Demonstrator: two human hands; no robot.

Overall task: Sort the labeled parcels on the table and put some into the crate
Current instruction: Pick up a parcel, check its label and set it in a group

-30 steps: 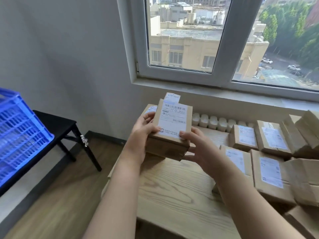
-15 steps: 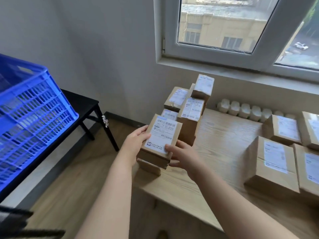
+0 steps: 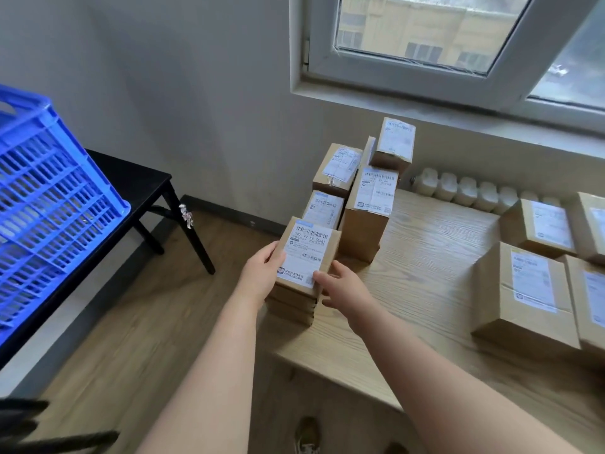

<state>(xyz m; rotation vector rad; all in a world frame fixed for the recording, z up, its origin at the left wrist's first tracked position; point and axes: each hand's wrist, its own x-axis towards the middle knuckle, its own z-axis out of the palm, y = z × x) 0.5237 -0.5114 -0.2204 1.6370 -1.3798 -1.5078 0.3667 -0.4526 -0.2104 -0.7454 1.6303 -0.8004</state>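
Parcel: brown carton [image 3: 307, 253], white barcode label up.
Place: atop a low stack [image 3: 291, 306], left corner of the table [image 3: 425, 290].
Fingers: my left hand [image 3: 262, 273] and right hand [image 3: 340, 286] gripped its sides.
Change: lower than half a second before.

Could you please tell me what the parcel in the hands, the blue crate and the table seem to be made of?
The parcel: brown cardboard, matt, with folded edges and a white printed paper label. The blue crate: probably moulded plastic, slightly shiny, with uniform lattice walls. The table: pale wood or wood-look laminate, matt; grain lines show, but which it is stays open.
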